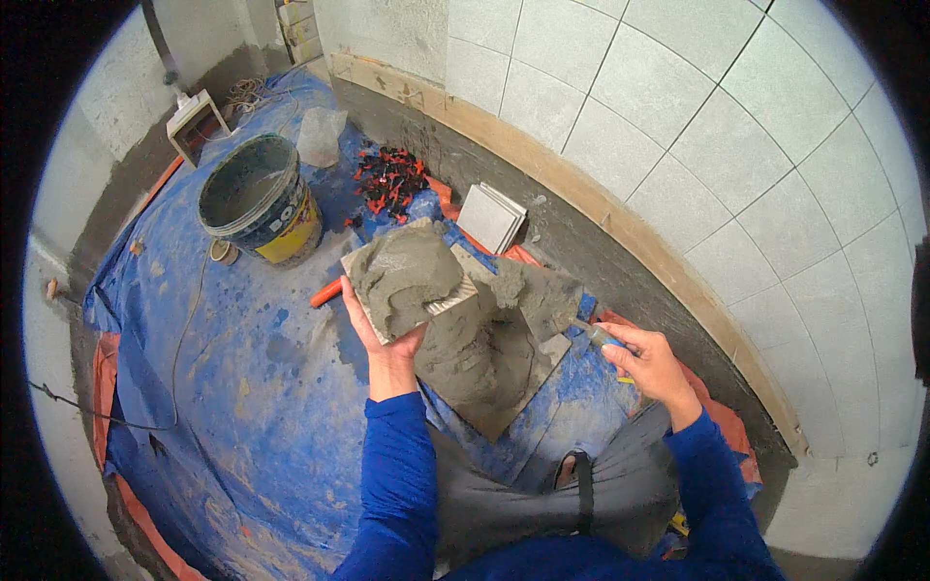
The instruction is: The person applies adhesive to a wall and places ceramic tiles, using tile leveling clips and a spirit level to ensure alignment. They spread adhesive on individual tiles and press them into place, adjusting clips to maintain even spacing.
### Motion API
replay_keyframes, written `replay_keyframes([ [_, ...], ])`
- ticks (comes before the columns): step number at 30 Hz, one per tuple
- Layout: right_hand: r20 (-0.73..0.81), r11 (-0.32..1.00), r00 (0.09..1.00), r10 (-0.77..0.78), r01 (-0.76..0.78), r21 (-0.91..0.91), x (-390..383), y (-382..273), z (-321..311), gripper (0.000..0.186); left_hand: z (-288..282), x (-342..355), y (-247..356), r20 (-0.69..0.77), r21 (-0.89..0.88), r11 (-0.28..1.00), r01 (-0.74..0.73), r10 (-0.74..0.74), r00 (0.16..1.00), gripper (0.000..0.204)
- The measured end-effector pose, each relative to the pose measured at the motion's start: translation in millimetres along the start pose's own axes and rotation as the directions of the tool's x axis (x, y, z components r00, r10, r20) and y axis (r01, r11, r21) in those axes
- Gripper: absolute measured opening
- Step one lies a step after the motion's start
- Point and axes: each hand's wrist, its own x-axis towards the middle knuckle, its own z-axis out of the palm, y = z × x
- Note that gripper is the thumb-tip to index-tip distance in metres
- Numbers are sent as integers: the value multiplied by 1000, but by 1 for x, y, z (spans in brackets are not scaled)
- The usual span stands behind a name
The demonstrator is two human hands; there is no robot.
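My left hand [386, 344] grips a tile [451, 295] from below, its top heaped with grey mortar [397, 276]. My right hand [647, 363] is closed on the handle of a trowel [605, 337], whose blade is largely covered in mortar at the right of the held tile. Beneath both lies a board [523, 395] bearing a large mound of mortar [455, 373]. A red-handled tool [325, 293] shows just left of my left hand, its other end hidden.
A bucket [252, 198] stands on blue sheeting [242, 387], near a small stand [197, 124], a plastic bag [322, 136] and a cable [174, 407]. Red-and-black pieces [387, 184] and stacked tiles [489, 218] lie by the partly tiled wall [717, 145].
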Motion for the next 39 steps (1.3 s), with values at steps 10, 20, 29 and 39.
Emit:
replay_keyframes([
  [10,-110,505,680,-725,416,-756,15,-65,53,41,14,-15,-31,57,-39,964,264,-261,964,66],
  [20,-219,705,767,-604,385,-595,-20,-43,14,41,2,-9,-25,-35,-101,978,180,-185,982,65],
  [29,1,567,771,-637,470,-677,0,-41,19,41,-7,-4,-21,15,-174,968,180,-180,984,67],
  [39,-322,701,698,-640,359,-616,22,1,118,42,-2,-5,-32,-25,-146,980,135,-140,990,68],
])
